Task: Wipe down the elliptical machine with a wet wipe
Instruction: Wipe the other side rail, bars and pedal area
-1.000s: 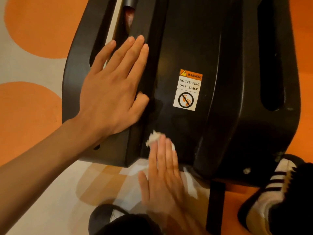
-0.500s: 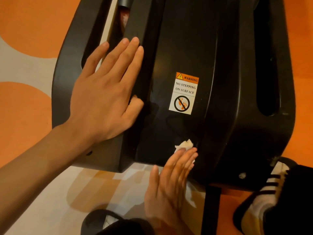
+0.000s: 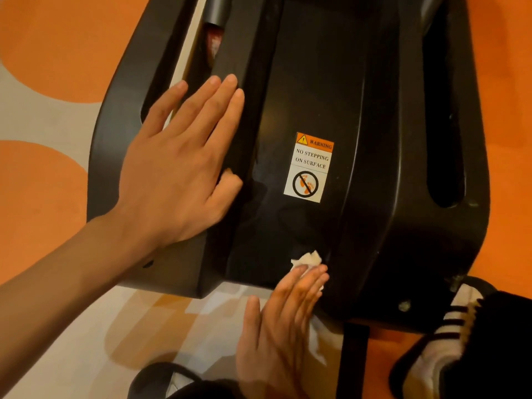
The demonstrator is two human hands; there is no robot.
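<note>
Wipe (image 3: 307, 258), crumpled, pressed under flat fingers of our right hand (image 3: 280, 326) at six o'clock on the elliptical housing (image 3: 374, 139); left hand (image 3: 178, 171) spread flat at nine. We judge wiping midway, most housing left

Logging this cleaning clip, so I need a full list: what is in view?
elliptical machine housing: one, black, fills centre and top
warning sticker: one, white and orange, on the housing's middle panel
wet wipe: one, white, crumpled, at the housing's lower edge
floor: orange circles on pale grey, around the machine
shoe: one, white with black stripes, lower right
left hand: one, flat on the housing's left side
right hand: one, straight fingers pressing the wet wipe
</note>
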